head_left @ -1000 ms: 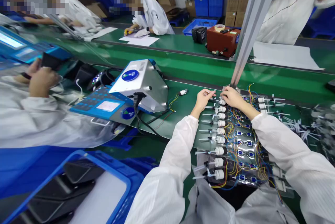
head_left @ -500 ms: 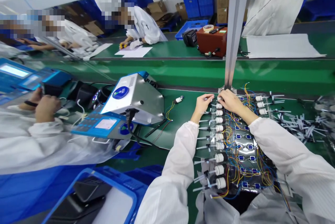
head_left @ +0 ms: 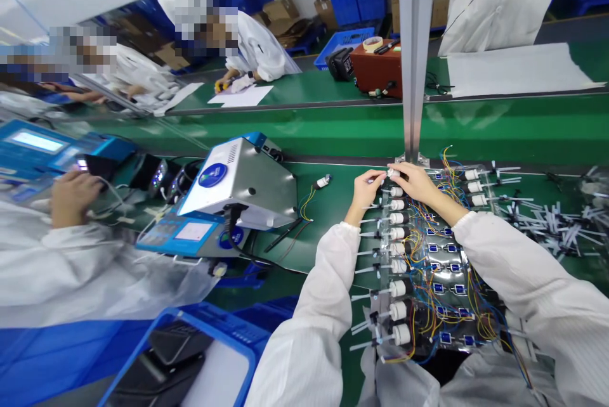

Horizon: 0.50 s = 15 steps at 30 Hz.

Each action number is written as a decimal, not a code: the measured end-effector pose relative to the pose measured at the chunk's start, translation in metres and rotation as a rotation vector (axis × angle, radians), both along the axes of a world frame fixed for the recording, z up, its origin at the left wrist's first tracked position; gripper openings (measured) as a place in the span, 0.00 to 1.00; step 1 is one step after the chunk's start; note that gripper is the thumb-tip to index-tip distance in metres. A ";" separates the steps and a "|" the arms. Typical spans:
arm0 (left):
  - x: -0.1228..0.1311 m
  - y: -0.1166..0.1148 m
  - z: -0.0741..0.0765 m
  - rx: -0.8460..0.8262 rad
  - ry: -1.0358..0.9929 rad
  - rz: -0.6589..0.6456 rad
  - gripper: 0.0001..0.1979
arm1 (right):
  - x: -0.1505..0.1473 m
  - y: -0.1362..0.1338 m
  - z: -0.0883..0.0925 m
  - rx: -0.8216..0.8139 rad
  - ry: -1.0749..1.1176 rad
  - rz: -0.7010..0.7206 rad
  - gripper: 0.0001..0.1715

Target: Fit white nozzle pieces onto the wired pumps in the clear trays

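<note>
At the far end of a row of white cylindrical parts (head_left: 396,218), my left hand (head_left: 367,190) is closed in a pinch, its fingertips on a small pale piece. My right hand (head_left: 413,182) meets it from the right, fingers closed round a small white part (head_left: 392,173). Each cylinder in the row has a thin white tube pointing left and coloured wires running right. Small blue-screened boards (head_left: 438,288) lie between the wires on clear plastic. A second row of white cylinders (head_left: 474,187) stands to the right.
Loose white tubes (head_left: 554,229) are piled at the right. A metal post (head_left: 413,64) rises just beyond my hands. Left are a single wired cylinder (head_left: 323,182), a black pen (head_left: 283,235), a blue-and-silver machine (head_left: 247,182) and a co-worker's hand (head_left: 73,198). A blue crate (head_left: 247,337) sits lower left.
My right hand has shifted slightly left, and the white part between its fingers now shows. The co-worker's hands at the left have moved. The camera view has shifted a little.
</note>
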<state>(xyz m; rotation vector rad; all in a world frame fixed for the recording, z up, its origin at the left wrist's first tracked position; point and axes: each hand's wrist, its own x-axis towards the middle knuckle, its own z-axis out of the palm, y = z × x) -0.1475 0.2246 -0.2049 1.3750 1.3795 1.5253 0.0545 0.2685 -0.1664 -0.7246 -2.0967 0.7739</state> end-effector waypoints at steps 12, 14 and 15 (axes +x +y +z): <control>0.001 -0.006 0.005 0.022 -0.019 -0.041 0.09 | -0.002 0.002 -0.003 -0.058 -0.012 0.005 0.15; 0.002 -0.007 0.006 0.025 -0.012 -0.046 0.09 | -0.002 0.002 -0.003 -0.057 -0.020 0.013 0.14; 0.002 -0.008 0.007 0.024 -0.007 -0.047 0.10 | -0.002 0.001 -0.003 -0.057 -0.027 0.018 0.14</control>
